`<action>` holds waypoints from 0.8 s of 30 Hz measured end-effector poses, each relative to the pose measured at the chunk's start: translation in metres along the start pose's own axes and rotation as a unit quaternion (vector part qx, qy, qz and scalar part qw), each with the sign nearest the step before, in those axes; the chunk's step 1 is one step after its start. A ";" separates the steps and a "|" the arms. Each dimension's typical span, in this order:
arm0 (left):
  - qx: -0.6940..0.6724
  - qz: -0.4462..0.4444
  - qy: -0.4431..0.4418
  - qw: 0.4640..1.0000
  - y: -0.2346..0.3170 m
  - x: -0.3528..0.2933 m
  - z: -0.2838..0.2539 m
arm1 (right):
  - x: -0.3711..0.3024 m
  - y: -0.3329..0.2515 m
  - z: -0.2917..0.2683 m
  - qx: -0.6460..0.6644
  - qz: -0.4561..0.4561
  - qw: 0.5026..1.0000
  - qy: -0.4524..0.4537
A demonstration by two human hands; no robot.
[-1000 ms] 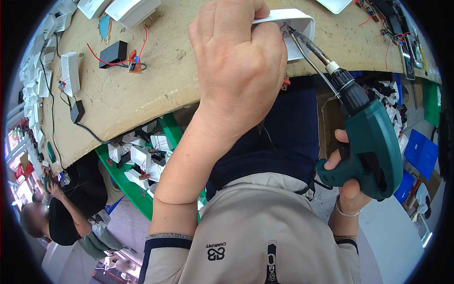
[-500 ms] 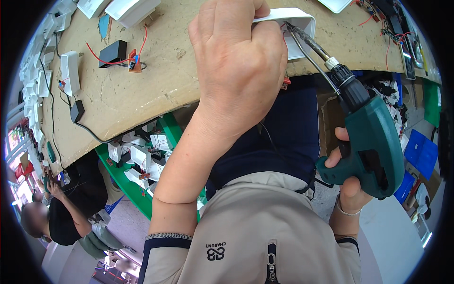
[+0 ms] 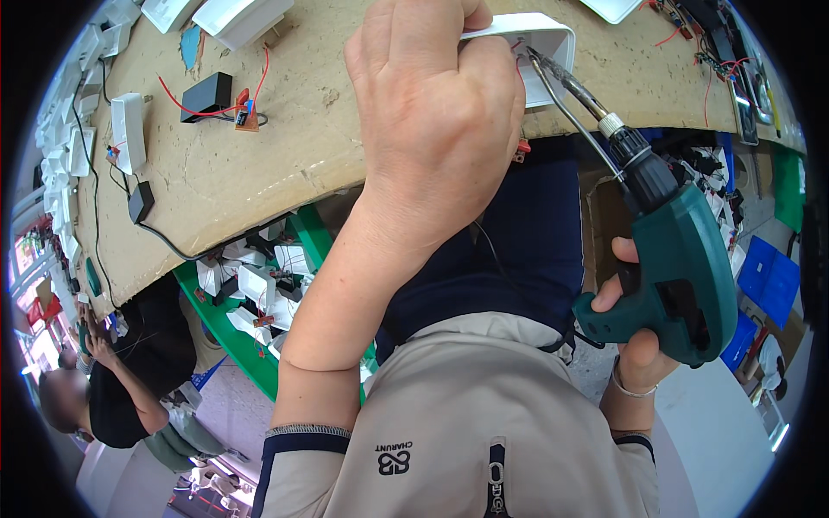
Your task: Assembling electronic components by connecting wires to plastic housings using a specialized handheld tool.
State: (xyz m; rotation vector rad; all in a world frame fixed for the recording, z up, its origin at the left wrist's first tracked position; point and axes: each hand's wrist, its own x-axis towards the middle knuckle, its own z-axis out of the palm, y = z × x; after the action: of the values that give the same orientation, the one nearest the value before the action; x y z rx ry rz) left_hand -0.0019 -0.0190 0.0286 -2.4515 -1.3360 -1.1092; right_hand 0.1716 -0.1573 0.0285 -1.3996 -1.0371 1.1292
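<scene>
A smooth white case [image 3: 554, 39] is held at the near edge of the scuffed table [image 3: 319, 121], the left hand's [image 3: 436, 112] fingers clamped on it, tips hidden. A rounded green soldering gun [image 3: 695, 237] is gripped by the right hand's [image 3: 643, 354] fingers, its 2 metal rods [image 3: 582, 97] pointed into the case. White shells [image 3: 256, 285] are heaped in a green crate [image 3: 218, 319] below.

The beige short-sleeved shirt [image 3: 492, 380] has navy cuffs [image 3: 302, 443], a black emblem [image 3: 395, 464] and a dark zip [image 3: 495, 470]; navy trousers [image 3: 527, 250], thin silvery bracelet [image 3: 635, 391] on the right wrist.
</scene>
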 end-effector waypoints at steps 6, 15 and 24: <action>-0.037 0.046 0.094 0.994 -0.007 0.006 0.029 | -0.002 0.000 -0.016 0.004 -0.009 1.000 -0.005; -0.096 -0.021 0.131 0.986 -0.019 -0.025 0.027 | -0.005 0.003 -0.012 0.056 -0.065 0.995 0.046; -0.396 -0.085 0.423 0.810 -0.007 -0.075 -0.057 | 0.009 0.004 -0.033 0.121 -0.063 0.990 -0.047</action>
State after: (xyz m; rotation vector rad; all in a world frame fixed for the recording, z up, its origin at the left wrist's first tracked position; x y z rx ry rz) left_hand -0.0629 -0.0901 0.0184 -1.6706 -0.8572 -2.7903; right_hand 0.2054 -0.1556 0.0250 -1.0834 -1.0027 1.1940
